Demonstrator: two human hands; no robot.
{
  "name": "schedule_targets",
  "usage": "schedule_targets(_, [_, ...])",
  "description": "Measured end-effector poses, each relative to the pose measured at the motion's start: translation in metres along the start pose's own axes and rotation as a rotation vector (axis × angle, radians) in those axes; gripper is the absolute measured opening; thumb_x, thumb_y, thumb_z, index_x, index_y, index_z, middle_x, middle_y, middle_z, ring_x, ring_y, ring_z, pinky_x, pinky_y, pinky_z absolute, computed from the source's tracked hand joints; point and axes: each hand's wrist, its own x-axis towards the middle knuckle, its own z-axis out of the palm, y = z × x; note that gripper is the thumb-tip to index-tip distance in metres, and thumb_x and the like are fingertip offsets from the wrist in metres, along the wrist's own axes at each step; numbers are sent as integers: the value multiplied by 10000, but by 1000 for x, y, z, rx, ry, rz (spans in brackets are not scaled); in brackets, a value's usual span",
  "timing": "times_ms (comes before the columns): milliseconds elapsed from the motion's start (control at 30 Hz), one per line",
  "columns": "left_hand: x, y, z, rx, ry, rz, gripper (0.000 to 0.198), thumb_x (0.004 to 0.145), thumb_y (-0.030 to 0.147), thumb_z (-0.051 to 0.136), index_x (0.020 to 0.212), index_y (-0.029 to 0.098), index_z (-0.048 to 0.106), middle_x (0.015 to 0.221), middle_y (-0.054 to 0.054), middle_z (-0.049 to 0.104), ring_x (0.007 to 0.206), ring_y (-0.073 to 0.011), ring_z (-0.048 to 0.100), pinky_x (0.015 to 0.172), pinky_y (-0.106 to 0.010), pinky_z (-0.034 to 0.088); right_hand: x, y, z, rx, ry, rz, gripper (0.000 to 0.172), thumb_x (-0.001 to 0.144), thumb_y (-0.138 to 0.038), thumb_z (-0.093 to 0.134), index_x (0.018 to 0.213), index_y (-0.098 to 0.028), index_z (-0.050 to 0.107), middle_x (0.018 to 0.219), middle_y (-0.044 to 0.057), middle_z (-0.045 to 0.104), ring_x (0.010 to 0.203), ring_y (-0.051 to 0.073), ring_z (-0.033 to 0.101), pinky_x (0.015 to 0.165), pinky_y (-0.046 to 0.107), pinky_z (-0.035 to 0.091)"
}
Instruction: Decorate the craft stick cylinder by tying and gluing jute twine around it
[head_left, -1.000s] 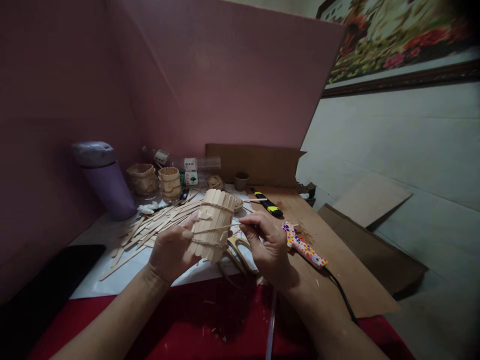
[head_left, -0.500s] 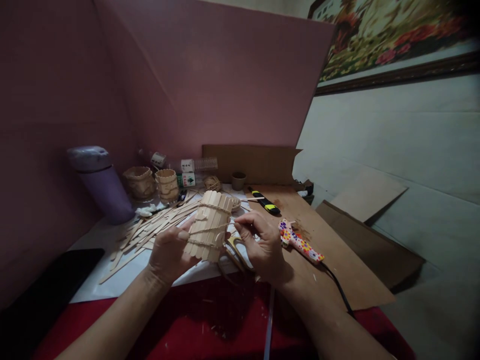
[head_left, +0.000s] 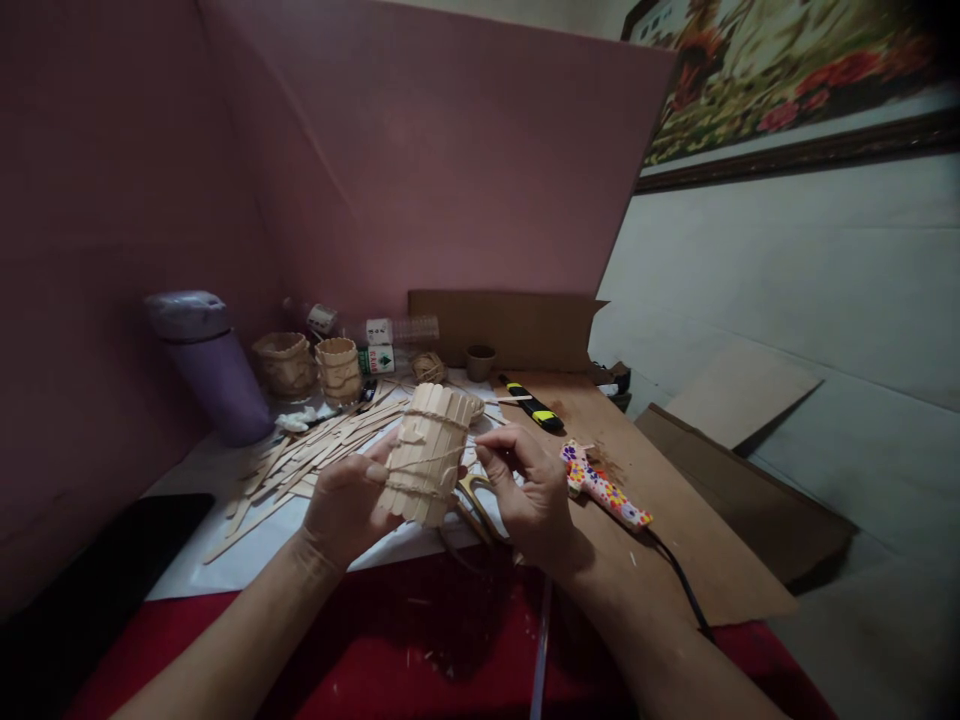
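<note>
My left hand [head_left: 349,500] is closed around the left side of a cylinder of wooden craft sticks [head_left: 427,450], held tilted above the table. Bands of twisted twine circle it near the top and near the bottom. A thinner strand of twine [head_left: 420,463] crosses its middle. The thumb and forefinger of my right hand [head_left: 529,490] pinch the strand's end, just right of the cylinder. Beneath and between my hands lie scissors [head_left: 474,497] with gold-coloured handles, partly hidden.
Loose craft sticks [head_left: 315,450] lie left, before two finished-looking stick cups [head_left: 337,370] and a purple bottle [head_left: 217,370]. A twine ball [head_left: 429,368] and small pot [head_left: 480,362] stand behind. Right are a yellow-black utility knife [head_left: 532,405] and a flowered glue gun [head_left: 604,487] with a cord.
The view has shifted slightly, so most things appear a little further right. My hands keep their hold on the cylinder and the twine, and the strand across the middle looks slacker.
</note>
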Motion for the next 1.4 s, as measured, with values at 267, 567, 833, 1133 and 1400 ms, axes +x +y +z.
schedule_targets(267, [1,-4,2,130,154,68,638,624,127,619,1258,198,604,984,-38,749,811,-195,684,718,-276,548,-3,-1,-1,15,-4,15,64,937,-225,581,937,-204,642,811,16,657,696,133,612,628,256,493])
schedule_targets(567, [5,-6,14,242,336,203,779,597,107,661,1357,192,516,1120,-81,706,942,-234,665,741,-291,534,-6,3,1,169,-105,153,214,919,-349,618,1072,-200,612,748,-3,628,624,122,591,555,240,485])
schedule_targets(833, [13,-17,7,359,316,289,883,522,110,741,1373,212,528,1213,-98,668,1039,-281,646,746,-285,526,-5,-4,4,104,-262,176,103,858,-273,678,926,-196,670,768,3,673,634,129,597,592,258,487])
schedule_targets(1133, [11,-17,5,320,225,156,952,542,88,726,1442,193,438,1132,-115,695,881,-240,680,680,-279,526,-1,-4,3,-2,-231,151,108,905,-230,592,834,-197,666,773,11,667,699,142,602,615,256,458])
schedule_targets(1400, [11,-13,9,278,247,150,961,534,76,739,1442,162,436,1055,-112,718,856,-233,682,706,-290,528,-2,1,3,-15,-171,174,131,916,-264,570,818,-199,626,738,6,636,638,135,559,573,259,427])
